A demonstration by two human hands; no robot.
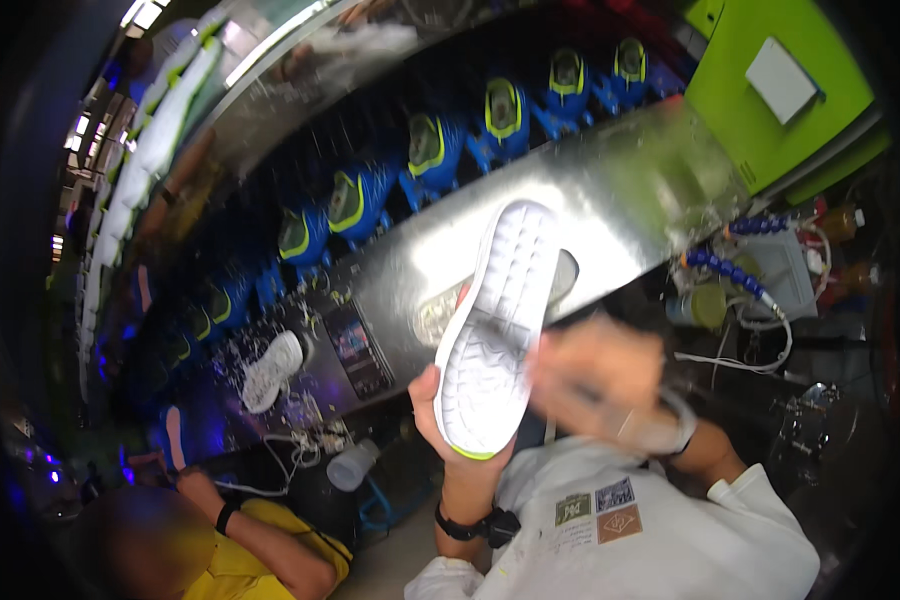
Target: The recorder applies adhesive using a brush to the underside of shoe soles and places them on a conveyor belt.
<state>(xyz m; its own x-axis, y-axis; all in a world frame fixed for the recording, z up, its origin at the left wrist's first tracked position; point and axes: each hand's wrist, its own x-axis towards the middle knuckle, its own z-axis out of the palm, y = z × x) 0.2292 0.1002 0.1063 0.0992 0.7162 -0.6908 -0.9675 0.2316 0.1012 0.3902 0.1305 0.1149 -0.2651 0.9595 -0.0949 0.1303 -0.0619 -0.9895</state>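
Note:
A white shoe sole [500, 325] with a ridged pattern and a yellow-green edge at its near end is held up over the metal bench. My left hand [462, 465] is closed around its lower end, with the thumb along the left edge. Close against the sole's right edge is my right hand [605, 375], smeared by motion. Its fingers are too blurred to read, and a dark thin streak near them cannot be made out. Partly hidden behind the held sole, another sole-like piece [567, 275] lies on the bench.
Blue shoes [435, 145] with yellow-green linings stand along the bench's far side. White soles [273, 370] and a dark phone-like device [355, 345] lie left. A green machine [790, 90] and blue segmented hoses [725, 270] are right. A co-worker's hand [202, 490] holds a pinkish piece [175, 437].

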